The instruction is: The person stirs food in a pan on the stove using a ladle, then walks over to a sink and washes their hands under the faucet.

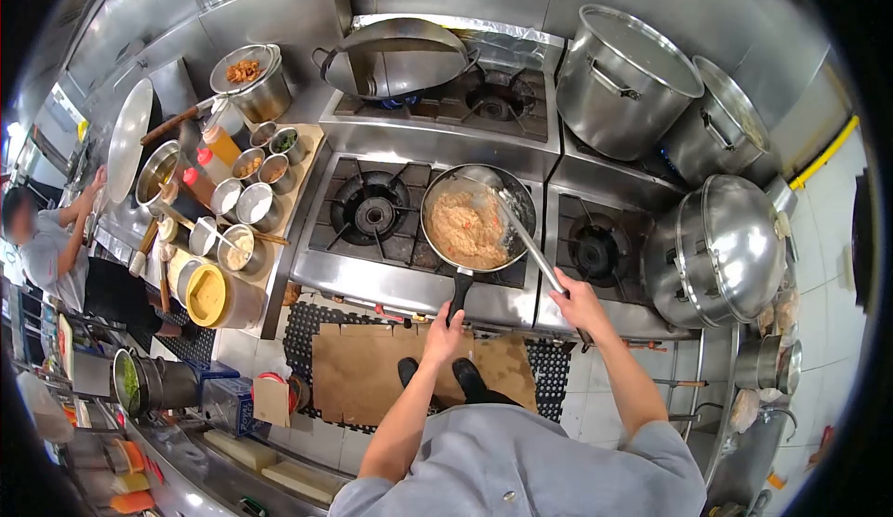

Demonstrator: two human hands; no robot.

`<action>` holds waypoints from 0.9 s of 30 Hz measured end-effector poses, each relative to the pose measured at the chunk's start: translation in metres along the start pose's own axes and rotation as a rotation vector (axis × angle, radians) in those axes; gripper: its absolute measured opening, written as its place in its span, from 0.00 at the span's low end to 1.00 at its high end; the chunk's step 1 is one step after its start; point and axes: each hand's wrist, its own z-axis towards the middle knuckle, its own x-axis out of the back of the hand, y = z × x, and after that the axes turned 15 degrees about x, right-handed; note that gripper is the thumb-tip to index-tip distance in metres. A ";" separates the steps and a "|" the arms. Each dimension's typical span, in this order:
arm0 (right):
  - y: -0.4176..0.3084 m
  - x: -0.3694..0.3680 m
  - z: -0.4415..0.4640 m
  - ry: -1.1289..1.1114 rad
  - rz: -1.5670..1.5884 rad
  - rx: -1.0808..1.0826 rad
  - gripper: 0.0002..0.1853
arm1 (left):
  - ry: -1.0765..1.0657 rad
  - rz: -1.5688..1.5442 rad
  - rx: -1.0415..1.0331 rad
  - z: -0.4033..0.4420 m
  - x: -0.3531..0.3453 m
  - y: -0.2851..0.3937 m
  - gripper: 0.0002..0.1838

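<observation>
A black-handled frying pan (526, 203) sits on a burner of the front stove, filled with a clumpy, orange-tinted rice mixture (465, 231). My left hand (444, 335) is closed around the pan's handle. A long-handled metal ladle (526, 243) slants across the pan's right side, its rounded head in the pan near the far rim. My right hand (579, 305) grips the ladle partway along its shaft, and the dark end of its handle sticks out below the hand.
A burner (375, 208) lies left of the pan. Behind stands a big wok (395, 66). Tall stockpots (619, 80) and a domed steel pot (726, 247) stand right. Seasoning cups (254, 203) and a yellow tub (223, 298) line the left counter. Another person (60, 257) works far left.
</observation>
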 end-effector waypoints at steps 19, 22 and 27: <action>-0.046 0.084 -0.086 -0.297 0.306 -0.204 0.28 | -0.010 -0.036 0.016 0.000 -0.002 0.005 0.27; -0.020 0.061 -0.074 -0.290 0.273 -0.116 0.29 | -0.026 -0.062 0.000 0.003 -0.004 -0.002 0.27; -0.005 0.044 -0.052 -0.104 0.316 -0.104 0.29 | 0.010 -0.011 0.018 0.001 -0.001 0.002 0.27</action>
